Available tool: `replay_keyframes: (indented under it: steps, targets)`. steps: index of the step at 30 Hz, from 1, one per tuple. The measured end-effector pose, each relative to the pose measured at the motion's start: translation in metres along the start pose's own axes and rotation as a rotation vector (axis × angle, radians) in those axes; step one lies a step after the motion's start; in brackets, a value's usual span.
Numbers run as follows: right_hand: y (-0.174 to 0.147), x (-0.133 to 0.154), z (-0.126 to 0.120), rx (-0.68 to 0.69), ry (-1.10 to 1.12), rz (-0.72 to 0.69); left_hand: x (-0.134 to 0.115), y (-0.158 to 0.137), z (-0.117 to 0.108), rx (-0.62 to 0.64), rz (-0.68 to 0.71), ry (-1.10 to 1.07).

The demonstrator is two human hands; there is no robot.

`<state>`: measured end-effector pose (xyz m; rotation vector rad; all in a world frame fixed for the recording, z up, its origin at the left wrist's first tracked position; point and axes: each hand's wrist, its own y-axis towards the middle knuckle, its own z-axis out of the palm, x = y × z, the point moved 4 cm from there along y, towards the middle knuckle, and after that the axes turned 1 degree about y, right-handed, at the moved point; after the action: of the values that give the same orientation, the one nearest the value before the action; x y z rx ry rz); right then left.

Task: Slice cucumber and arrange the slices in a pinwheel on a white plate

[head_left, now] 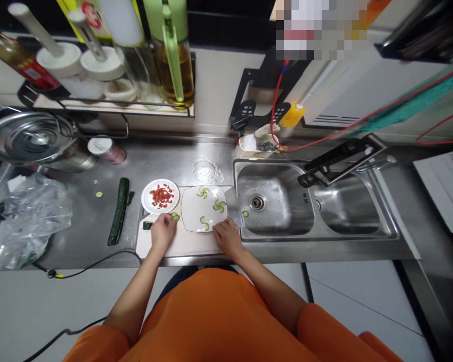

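Cucumber slices are pinched in the fingers of my left hand, just left of the plate. My right hand has its fingers closed at the lower right rim of the square white plate. On that plate lie thin cucumber slices fanned into pinwheels, with a smaller group near the front. A round white dish of red goji berries stands behind my left hand. Under the plate is a pale cutting board. A dark cucumber end piece lies by my left wrist.
A long cucumber lies on the steel counter at left, near a crumpled plastic bag. A broad metal blade sits between plate and double sink. One loose slice rests by the sink edge. A black cable crosses the counter front.
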<state>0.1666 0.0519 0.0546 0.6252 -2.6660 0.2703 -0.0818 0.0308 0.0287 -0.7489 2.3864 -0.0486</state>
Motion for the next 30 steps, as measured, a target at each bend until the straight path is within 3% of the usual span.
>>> replay_keyframes:
  steps: [5, 10, 19, 27, 30]
  targets:
    - [0.004, 0.002, -0.005, 0.002, 0.05, 0.014, -0.002, -0.002, -0.001, 0.015, -0.073, -0.212]
    - [0.015, 0.003, -0.01, -0.012, 0.146, 0.023, -0.012, -0.004, -0.004, 0.116, -0.12, -0.455]
    - [0.041, 0.012, -0.02, -0.125, 0.514, 0.032, -0.068, -0.02, 0.009, 0.441, -0.098, -0.702]
    - [0.044, 0.01, -0.021, -0.025, 0.634, 0.154, -0.081, -0.032, 0.025, 0.6, -0.185, -0.855]
    - [0.043, 0.007, -0.023, 0.001, 0.667, 0.154, -0.077, -0.034, 0.026, 0.647, -0.303, -0.908]
